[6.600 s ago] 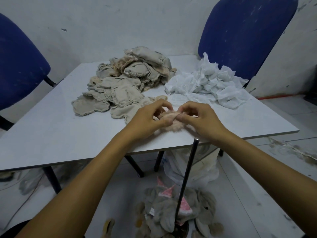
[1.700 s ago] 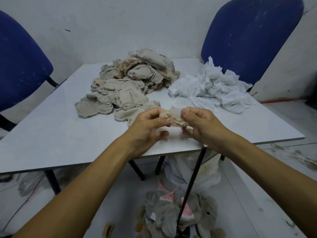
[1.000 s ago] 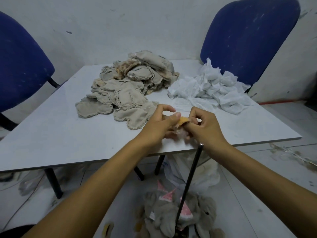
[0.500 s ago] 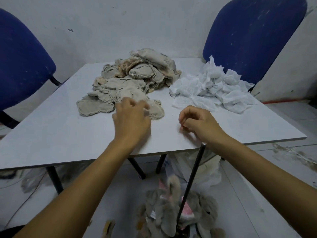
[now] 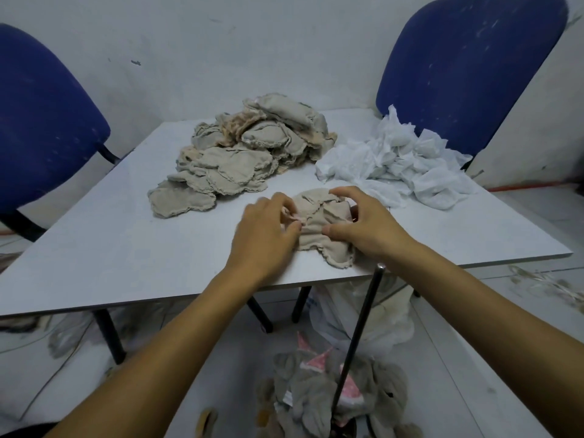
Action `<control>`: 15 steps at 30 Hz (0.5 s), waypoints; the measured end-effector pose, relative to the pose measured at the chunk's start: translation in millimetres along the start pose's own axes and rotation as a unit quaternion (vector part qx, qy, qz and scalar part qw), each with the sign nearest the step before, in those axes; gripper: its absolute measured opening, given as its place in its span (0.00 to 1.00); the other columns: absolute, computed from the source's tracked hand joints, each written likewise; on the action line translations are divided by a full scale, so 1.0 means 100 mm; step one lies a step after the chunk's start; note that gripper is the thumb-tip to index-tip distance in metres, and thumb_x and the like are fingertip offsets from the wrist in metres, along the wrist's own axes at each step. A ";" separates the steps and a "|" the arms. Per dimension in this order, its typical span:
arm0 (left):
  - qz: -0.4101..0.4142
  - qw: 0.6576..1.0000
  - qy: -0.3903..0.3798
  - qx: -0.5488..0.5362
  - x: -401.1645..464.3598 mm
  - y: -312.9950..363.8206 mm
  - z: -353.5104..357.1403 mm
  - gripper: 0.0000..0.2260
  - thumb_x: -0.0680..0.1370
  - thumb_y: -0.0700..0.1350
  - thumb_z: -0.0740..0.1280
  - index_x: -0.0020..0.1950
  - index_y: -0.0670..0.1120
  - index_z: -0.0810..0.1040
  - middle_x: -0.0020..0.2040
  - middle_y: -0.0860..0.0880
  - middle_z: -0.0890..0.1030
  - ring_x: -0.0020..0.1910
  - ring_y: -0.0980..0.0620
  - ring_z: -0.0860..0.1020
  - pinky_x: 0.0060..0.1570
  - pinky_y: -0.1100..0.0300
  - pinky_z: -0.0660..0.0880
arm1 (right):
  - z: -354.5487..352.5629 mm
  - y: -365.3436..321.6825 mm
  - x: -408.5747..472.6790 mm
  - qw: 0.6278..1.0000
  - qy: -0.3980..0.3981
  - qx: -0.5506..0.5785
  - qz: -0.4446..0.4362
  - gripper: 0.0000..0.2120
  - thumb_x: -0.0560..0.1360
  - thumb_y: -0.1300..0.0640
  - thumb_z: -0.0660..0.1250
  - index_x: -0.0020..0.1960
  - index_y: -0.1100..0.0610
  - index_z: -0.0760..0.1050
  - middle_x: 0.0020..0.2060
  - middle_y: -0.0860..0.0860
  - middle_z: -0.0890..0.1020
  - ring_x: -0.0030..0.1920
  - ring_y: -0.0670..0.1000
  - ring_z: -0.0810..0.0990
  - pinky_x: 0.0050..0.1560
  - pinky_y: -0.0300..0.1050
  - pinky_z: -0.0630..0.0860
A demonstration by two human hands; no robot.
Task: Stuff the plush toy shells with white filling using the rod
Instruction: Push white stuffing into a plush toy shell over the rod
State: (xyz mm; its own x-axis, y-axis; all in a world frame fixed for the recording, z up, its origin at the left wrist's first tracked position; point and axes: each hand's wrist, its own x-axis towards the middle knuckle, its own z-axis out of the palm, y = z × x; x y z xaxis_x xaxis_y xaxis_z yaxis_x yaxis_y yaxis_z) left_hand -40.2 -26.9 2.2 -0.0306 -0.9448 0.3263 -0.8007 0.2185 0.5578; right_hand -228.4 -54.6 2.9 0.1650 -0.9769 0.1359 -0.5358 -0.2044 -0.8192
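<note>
Shell (image 5: 319,229), beige & flat, lies on table (image 5: 126,248) near its front edge, between both hands. Left hand (image 5: 265,235) sits at shell's left side, grip pinching a pinkish bit at shell's edge w/ fingertips. Right hand (image 5: 363,226) sits at shell's right side, fingers curled over shell's top, thumb pressed on its front, so grip is grasping the fabric. Shell's lower lobe sticks out below right hand, toward table edge.

Shell pile (image 5: 249,153) lies behind & left of shell, apart from it. Filling (image 5: 395,162), white & crumpled, lies behind & right of shell, its near fringe just beside right hand's fingers. Rod (image 5: 357,336), dark & thin, stands tilted in front of shell, below table edge; top end just under right wrist, not held; lower end down among done toys (image 5: 316,399) (grey w/ pink ears) on floor. Plastic bag (image 5: 388,320) under table, behind rod. Blue chair (image 5: 467,64) behind filling; 2nd blue chair (image 5: 41,121) far left of shell pile.
</note>
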 end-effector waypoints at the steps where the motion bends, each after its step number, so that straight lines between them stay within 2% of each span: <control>1: -0.050 0.998 -0.009 0.032 0.02 -0.02 -0.01 0.14 0.78 0.56 0.66 0.63 0.56 0.71 0.57 0.50 0.75 0.60 0.47 0.71 0.57 0.50 0.69 | 0.01 0.01 -0.01 1.000 0.001 -0.007 -0.015 0.30 0.71 0.54 0.76 0.70 0.45 0.69 0.53 0.46 0.76 0.51 0.48 0.78 0.53 0.43 0.75; 3: -0.128 0.990 -0.055 -0.005 0.08 -0.06 -0.05 0.19 0.78 0.60 0.65 0.67 0.58 0.68 0.61 0.50 0.75 0.64 0.45 0.69 0.63 0.47 0.64 | 0.00 -0.01 -0.03 0.998 -0.025 -0.041 -0.043 0.25 0.74 0.51 0.73 0.69 0.44 0.70 0.55 0.44 0.78 0.50 0.45 0.79 0.49 0.38 0.73; 5: -0.152 0.979 -0.064 -0.124 0.13 -0.07 -0.07 0.14 0.79 0.56 0.67 0.63 0.59 0.70 0.53 0.53 0.80 0.60 0.46 0.75 0.65 0.43 0.66 | -0.06 -0.03 -0.01 0.998 -0.058 -0.005 -0.031 0.16 0.79 0.48 0.67 0.65 0.47 0.76 0.56 0.46 0.82 0.54 0.49 0.81 0.54 0.41 0.76; 6: -0.153 0.972 -0.052 -0.173 0.12 -0.06 -0.06 0.13 0.78 0.51 0.69 0.60 0.59 0.71 0.47 0.53 0.81 0.56 0.46 0.78 0.64 0.42 0.68 | -0.10 -0.05 -0.02 0.997 -0.072 0.034 -0.006 0.14 0.80 0.46 0.64 0.62 0.50 0.80 0.54 0.49 0.84 0.51 0.52 0.83 0.53 0.45 0.78; 7: -0.151 0.967 -0.032 -0.201 0.12 -0.05 -0.05 0.12 0.78 0.47 0.69 0.58 0.59 0.72 0.43 0.53 0.81 0.52 0.46 0.79 0.61 0.43 0.72 | -0.13 -0.07 -0.02 0.995 -0.081 0.054 0.012 0.15 0.81 0.46 0.63 0.59 0.53 0.82 0.47 0.51 0.86 0.45 0.53 0.84 0.49 0.46 0.79; 9: -0.146 0.961 -0.003 -0.236 0.12 -0.01 -0.03 0.11 0.77 0.41 0.68 0.54 0.57 0.74 0.38 0.53 0.80 0.43 0.49 0.80 0.47 0.54 0.76 | -0.17 -0.08 -0.02 0.997 -0.066 -0.031 -0.037 0.13 0.80 0.48 0.65 0.54 0.54 0.85 0.35 0.49 0.82 0.34 0.43 0.79 0.39 0.37 0.74; 10: -0.144 0.956 -0.004 -0.254 0.14 0.01 -0.02 0.11 0.77 0.41 0.68 0.52 0.56 0.75 0.37 0.53 0.80 0.40 0.51 0.79 0.39 0.59 0.75 | -0.17 -0.09 0.00 0.990 -0.028 -0.105 -0.088 0.09 0.79 0.50 0.68 0.51 0.52 0.85 0.33 0.47 0.79 0.34 0.42 0.76 0.37 0.35 0.69; 12: -0.146 0.946 -0.024 -0.289 0.18 0.07 -0.01 0.08 0.76 0.43 0.67 0.51 0.55 0.76 0.37 0.52 0.79 0.37 0.52 0.77 0.33 0.62 0.72 | -0.16 -0.12 -0.01 0.975 -0.001 -0.167 -0.149 0.04 0.75 0.55 0.72 0.49 0.48 0.84 0.37 0.46 0.75 0.39 0.39 0.75 0.38 0.33 0.67; 15: -0.145 0.938 -0.026 -0.313 0.20 0.10 0.01 0.06 0.76 0.46 0.70 0.50 0.55 0.76 0.37 0.52 0.81 0.33 0.55 0.77 0.31 0.61 0.72 | -0.07 -0.12 -0.04 0.976 -0.073 -0.140 -0.147 0.06 0.75 0.56 0.73 0.51 0.49 0.83 0.39 0.44 0.79 0.39 0.33 0.75 0.40 0.27 0.68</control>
State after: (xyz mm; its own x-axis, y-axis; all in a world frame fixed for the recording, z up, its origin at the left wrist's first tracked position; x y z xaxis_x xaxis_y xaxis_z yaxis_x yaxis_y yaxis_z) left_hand -49.4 -44.0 13.6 0.0916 -0.9938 0.0635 -0.2718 0.0364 0.9617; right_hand -228.0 -49.0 16.1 0.4505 -0.8584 0.2454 -0.6496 -0.5037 -0.5695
